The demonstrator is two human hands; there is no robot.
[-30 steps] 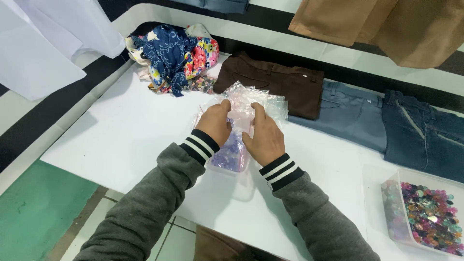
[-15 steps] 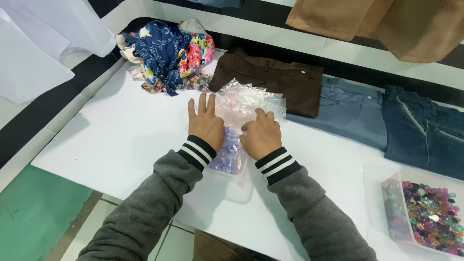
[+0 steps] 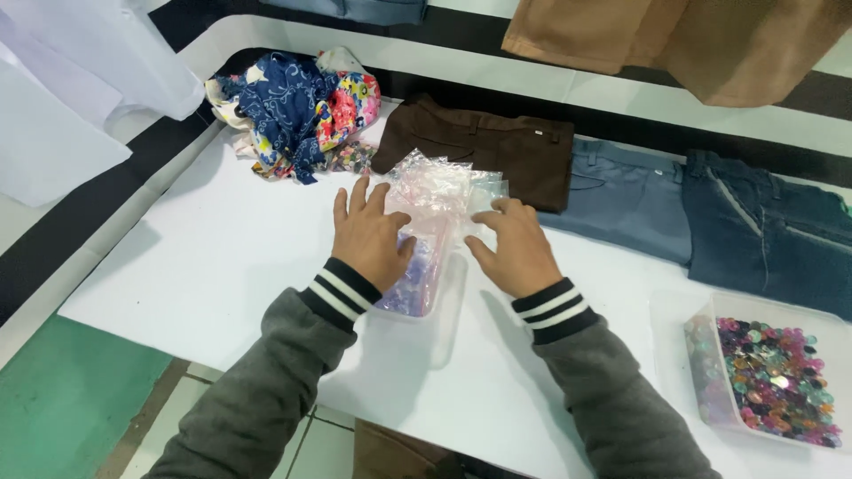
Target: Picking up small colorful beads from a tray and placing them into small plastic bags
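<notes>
Since half second ago: right hand (image 3: 512,253) uncurled, slid off to right edge of plastic bags (image 3: 441,197); left hand (image 3: 369,235) unmoved. Both flat, fingers spread, pressing down, gripping nothing. Bags on white table (image 3: 204,257), over clear box (image 3: 426,288) of purple beads. Behind: brown trousers (image 3: 497,146), floral cloth heap (image 3: 297,111). Right: blue jeans (image 3: 710,208), tub (image 3: 768,372) of coloured buttons.

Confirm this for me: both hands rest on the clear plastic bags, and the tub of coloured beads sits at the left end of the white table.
Not quite. The tub of coloured beads sits at the right end of the white table, as the head view shows. The rest holds: the left hand and right hand both rest on the clear plastic bags.
</notes>
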